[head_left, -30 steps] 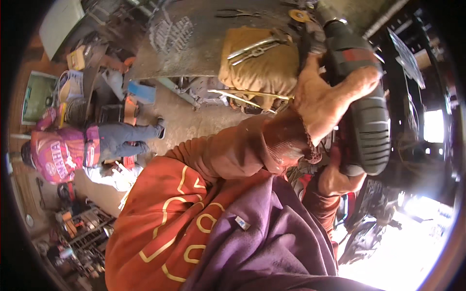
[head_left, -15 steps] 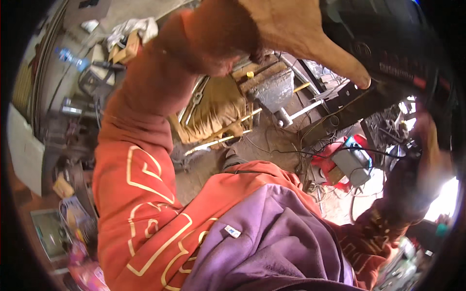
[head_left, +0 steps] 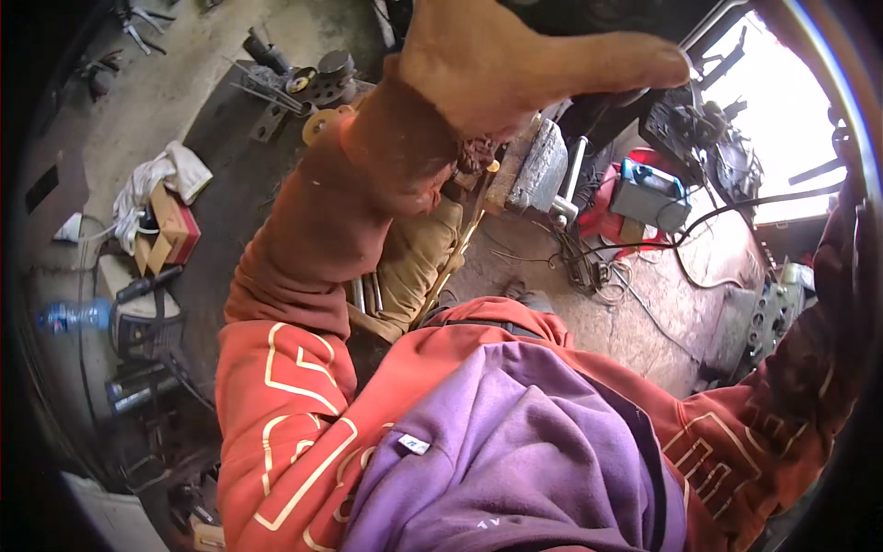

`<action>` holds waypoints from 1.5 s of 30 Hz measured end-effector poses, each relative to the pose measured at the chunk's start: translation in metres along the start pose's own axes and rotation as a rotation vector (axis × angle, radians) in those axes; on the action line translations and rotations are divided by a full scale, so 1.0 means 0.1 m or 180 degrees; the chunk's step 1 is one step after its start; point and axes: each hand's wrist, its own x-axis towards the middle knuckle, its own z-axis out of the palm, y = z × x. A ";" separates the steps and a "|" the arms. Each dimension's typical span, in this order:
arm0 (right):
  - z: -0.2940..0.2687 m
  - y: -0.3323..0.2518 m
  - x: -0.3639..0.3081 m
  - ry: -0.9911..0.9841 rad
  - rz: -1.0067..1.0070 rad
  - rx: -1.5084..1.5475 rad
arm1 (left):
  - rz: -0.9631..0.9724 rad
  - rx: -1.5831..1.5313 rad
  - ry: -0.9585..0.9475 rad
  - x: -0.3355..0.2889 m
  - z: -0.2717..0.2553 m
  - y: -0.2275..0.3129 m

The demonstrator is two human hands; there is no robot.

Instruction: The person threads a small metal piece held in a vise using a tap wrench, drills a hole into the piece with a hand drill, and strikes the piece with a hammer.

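Note:
My left hand (head_left: 515, 69) is raised close to the view at the top, its thumb stretched out to the right. The top edge cuts off its other fingers, and I see nothing held by the thumb. Dark surfaces lie behind it. Under the wrist are a brown cloth (head_left: 414, 248) and a grey metal block (head_left: 540, 166) with a bar handle (head_left: 576, 170), which looks like a vise. My right forearm (head_left: 819, 359) goes up along the right edge; its hand is out of sight. Beside that arm is a curved, shiny rim (head_left: 863, 138).
Cables (head_left: 598, 267) lie on the floor near a grey box with a blue top (head_left: 651, 198), set by something red. At left are a cardboard box (head_left: 175, 230), a white cloth (head_left: 152, 189) and a plastic bottle (head_left: 74, 316). Round metal parts (head_left: 333, 78) and pliers (head_left: 143, 32) are farther off.
The view has turned to the right and shifted. The black printed surface beside my left thumb has left the upper right. My blurred right hand has gone out past the right edge.

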 end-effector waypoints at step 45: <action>-0.64 -0.01 -0.45 0.0361 0.0477 -0.0462 | 0.0245 -0.0509 0.0027 -0.21 -0.25 -0.50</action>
